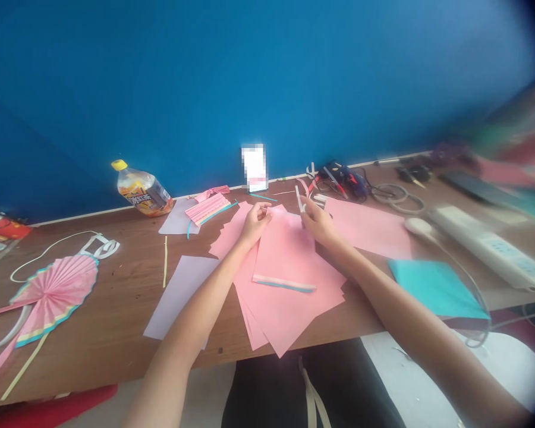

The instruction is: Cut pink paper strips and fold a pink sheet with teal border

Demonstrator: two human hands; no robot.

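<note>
And there it was: the right hand (pixel 318 223) up over the pile of pink paper (pixel 289 309), fingertips (pixel 305 205) nipped tight on a narrow white paper strip (pixel 299 199) that stuck up out of the pinch! The left hand (pixel 255 223) hovered just beside it, fingers curled almost closed, and from this view you could not tell whether they held anything. The pile sat mid-desk, overhanging the front edge, with a pink-and-teal strip (pixel 284 283) lying across it. A lilac sheet (pixel 178 297) lay left of the pile, a loose pink sheet (pixel 365 226) right of it. Along the back edge, a bottle (pixel 142 187) lay tilted on its side near pleated pink paper (pixel 207 209), and tools and cords (pixel 343 180) crowded together. Out at the left end sat a pink paper fan (pixel 53 291); over on the right, a teal paper block (pixel 437 288) and a power strip (pixel 485 244)!
</note>
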